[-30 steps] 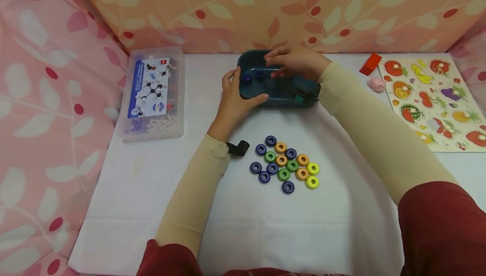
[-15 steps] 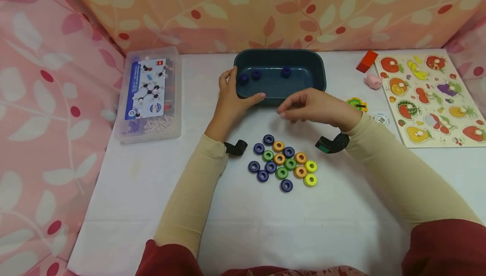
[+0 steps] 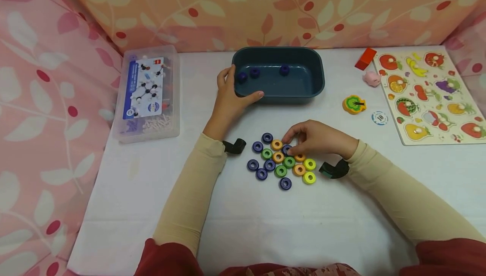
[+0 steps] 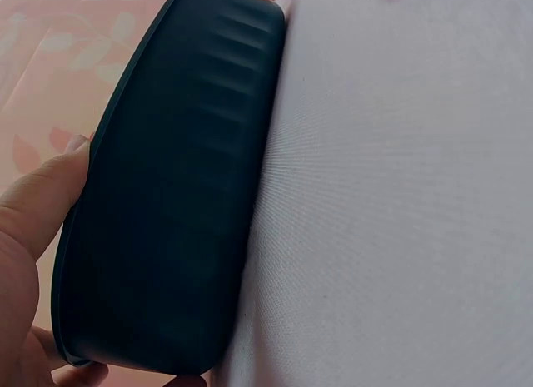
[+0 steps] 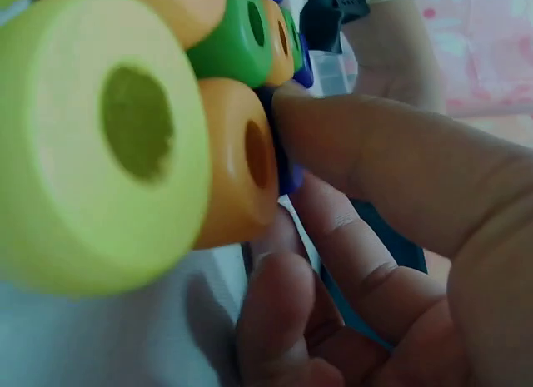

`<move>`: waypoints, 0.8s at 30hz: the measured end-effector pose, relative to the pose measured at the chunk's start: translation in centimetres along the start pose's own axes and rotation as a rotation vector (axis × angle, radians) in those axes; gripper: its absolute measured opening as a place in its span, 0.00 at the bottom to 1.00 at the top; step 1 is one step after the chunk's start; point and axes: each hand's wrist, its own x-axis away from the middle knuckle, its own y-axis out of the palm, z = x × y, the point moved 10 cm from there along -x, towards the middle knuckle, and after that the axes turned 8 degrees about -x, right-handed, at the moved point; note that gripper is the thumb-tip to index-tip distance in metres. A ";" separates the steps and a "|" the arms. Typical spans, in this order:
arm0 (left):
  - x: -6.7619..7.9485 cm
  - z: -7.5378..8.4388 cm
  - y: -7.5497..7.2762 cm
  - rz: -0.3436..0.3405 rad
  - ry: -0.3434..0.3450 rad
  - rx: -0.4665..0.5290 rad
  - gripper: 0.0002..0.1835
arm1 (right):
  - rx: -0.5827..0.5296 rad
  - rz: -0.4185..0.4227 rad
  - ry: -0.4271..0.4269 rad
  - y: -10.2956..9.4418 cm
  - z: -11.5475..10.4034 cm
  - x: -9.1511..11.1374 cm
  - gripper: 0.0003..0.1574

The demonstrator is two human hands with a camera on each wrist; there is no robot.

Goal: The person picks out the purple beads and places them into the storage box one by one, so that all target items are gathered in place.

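My left hand (image 3: 232,106) grips the left end of a dark teal plastic tray (image 3: 288,99), with the thumb over the front rim and the fingers along the side. Inside the tray lie 3 dark blue ring beads (image 3: 255,72). My right hand (image 3: 324,139) reaches into a cluster of ring beads on the table, pinching a dark blue ring bead (image 5: 291,177) between thumb and finger. Around it lie orange ring beads (image 3: 278,157), green ring beads (image 3: 281,171), yellow ring beads (image 3: 309,177) and other dark blue ring beads (image 3: 285,183). The thumb partly hides the pinched bead.
A clear box with a molecule-model label (image 3: 146,90) stands at left. To the right lie a fruit puzzle board (image 3: 429,98), a red block (image 3: 366,59), a pink pig figure (image 3: 371,79), a tree piece (image 3: 354,104) and a round chip (image 3: 379,118). A patterned curtain (image 3: 228,10) hangs behind.
My right hand has come out of the tray, moved down toward me and taken hold of a blue ring bead in the cluster. My left hand stays on the tray.
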 end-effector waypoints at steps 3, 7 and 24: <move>0.0 0.0 -0.1 0.002 0.000 0.005 0.64 | 0.002 0.022 0.006 -0.5 0.2 -0.1 0.19; 0.0 -0.1 -0.1 -0.002 -0.004 0.005 0.64 | 0.022 0.103 0.008 -1.9 0.4 -0.2 0.17; -0.1 -0.2 0.1 0.001 0.018 0.005 0.65 | 0.007 0.203 0.010 -7.0 -5.4 -0.2 0.22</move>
